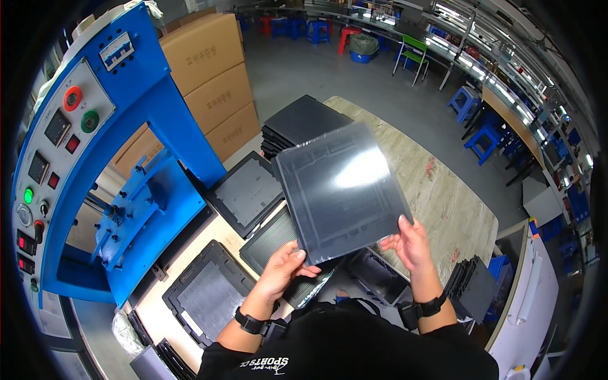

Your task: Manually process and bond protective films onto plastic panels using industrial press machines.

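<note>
A flat, dark grey square panel (335, 196) with a glossy face and faint frame lines is held up in front of me, tilted. My left hand (285, 269) pinches its near left corner, thumb at the edge. At the near right corner, my right hand (408, 244) grips the panel, its thumb on the edge and its fingers curled under. Below the panel lies a ribbed dark sheet (271, 237), partly covered by it. A black frame-like tray (209, 294) rests on the bench left of my left hand, and another dark tray (247, 190) lies farther back.
A blue press machine (152, 221) with a control panel (60, 133) stands at the left. Stacked dark panels (304, 120) sit beyond the held one. A wood-patterned table (437, 183) is at right, with upright black panels (472, 285) near it. Cardboard boxes (212, 63) stand behind.
</note>
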`<state>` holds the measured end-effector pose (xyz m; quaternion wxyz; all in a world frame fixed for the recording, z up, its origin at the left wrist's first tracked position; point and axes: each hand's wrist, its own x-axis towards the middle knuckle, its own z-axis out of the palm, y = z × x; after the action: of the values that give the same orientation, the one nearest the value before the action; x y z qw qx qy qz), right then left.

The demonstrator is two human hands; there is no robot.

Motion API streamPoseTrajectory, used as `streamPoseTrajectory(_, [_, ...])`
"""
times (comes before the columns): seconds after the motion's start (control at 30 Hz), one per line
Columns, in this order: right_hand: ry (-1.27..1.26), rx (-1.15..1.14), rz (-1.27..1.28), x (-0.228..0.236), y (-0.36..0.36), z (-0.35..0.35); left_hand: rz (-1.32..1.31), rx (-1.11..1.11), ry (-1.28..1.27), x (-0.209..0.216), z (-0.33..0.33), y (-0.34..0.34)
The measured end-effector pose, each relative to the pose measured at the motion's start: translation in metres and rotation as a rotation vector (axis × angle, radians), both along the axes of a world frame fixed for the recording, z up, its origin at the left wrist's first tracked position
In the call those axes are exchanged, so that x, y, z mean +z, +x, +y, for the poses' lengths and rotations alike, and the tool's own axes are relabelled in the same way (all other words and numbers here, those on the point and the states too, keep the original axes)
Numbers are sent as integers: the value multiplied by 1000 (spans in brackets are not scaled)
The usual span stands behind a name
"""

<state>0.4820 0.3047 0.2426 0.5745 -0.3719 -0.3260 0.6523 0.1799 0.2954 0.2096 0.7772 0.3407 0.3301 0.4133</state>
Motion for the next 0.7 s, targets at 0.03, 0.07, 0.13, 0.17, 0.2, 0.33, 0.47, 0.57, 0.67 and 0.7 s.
streamPoseTrajectory(0.03, [32, 7, -16, 4, 3, 14, 10, 56, 26, 0, 2, -4])
streamPoseTrajectory(0.07, [29, 19, -15, 11, 3, 28, 21, 115, 52, 1, 4, -9])
streamPoseTrajectory(0.13, [199, -94, -176, 27, 3, 60, 95, 215, 108, 5, 6, -15])
streamPoseTrajectory(0.17, [252, -132, -300, 32, 5, 81, 133, 254, 115, 6, 4, -18])
streamPoseTrajectory(0.2, [308, -160, -417, 34, 6, 105, 176, 304, 121, 7, -1, -20])
streamPoseTrajectory(0.33, [875, -352, -1265, 32, 2, 217, 270, 458, 46, 10, -13, -10])
streamPoseTrajectory(0.47, [1274, -398, -1725, 27, -32, 306, 302, 603, 35, 21, -29, -2])
streamPoseTrajectory(0.57, [1382, -312, -1972, 7, -58, 341, 335, 758, 1, 23, -47, -3])
streamPoseTrajectory(0.67, [1402, -65, -2087, -7, -80, 343, 357, 885, -25, 17, -68, -5])
streamPoseTrajectory(0.7, [1394, -41, -2079, -13, -84, 344, 366, 934, -50, 16, -75, -5])
